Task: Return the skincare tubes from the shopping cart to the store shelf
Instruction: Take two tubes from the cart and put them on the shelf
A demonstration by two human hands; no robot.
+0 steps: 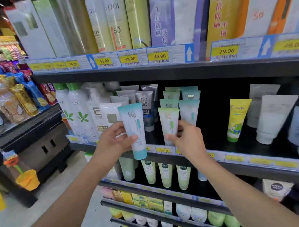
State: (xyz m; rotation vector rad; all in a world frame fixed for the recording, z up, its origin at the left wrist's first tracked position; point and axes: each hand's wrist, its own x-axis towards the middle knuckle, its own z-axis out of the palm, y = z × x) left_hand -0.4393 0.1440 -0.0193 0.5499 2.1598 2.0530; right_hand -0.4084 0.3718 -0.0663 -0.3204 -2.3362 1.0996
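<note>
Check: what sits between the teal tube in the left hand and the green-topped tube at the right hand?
Head view: a grey men's tube stands on the shelf between teal tube and green-topped tube.

Two bare forearms come into view from below. The left hand (114,138) and right hand (186,139) wear no gloves, rings, watch or visible sleeves.

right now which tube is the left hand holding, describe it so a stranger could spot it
Find the black store shelf with yellow price tags and look at its middle tier of upright tubes. In front of that tier, the left hand grips a white tube with a teal top and teal cap. Unlike the green-topped tube at the right hand, it is held clear of the row.
</note>
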